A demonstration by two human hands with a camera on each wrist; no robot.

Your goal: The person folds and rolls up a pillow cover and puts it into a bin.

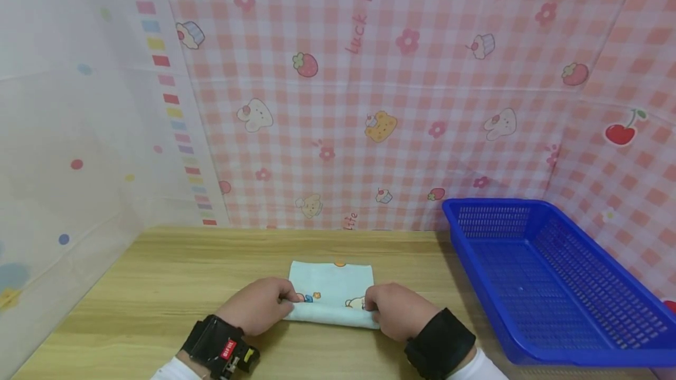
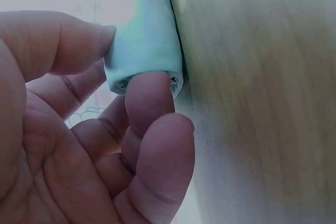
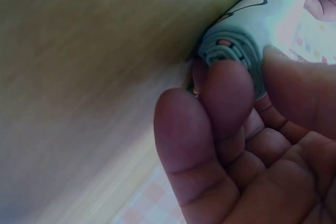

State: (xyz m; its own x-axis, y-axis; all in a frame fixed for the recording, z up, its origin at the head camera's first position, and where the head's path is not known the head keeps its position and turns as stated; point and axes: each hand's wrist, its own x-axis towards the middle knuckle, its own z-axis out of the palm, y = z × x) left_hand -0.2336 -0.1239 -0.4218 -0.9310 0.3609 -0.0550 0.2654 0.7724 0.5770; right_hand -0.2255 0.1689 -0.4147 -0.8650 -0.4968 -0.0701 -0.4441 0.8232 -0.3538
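Note:
A pale blue cloth (image 1: 331, 286) with small cartoon prints lies on the wooden table (image 1: 158, 286), its near edge rolled into a tube. My left hand (image 1: 259, 305) pinches the roll's left end (image 2: 144, 51) between thumb and curled fingers. My right hand (image 1: 397, 309) grips the right end (image 3: 231, 45), where the spiral layers of the roll show. The far part of the cloth lies flat.
A blue plastic basket (image 1: 554, 286) stands at the right of the table, nothing visible inside. Pink checked sheeting with cartoon prints forms the back and right walls; a pale spotted sheet covers the left wall. Black wrist straps sit on both arms.

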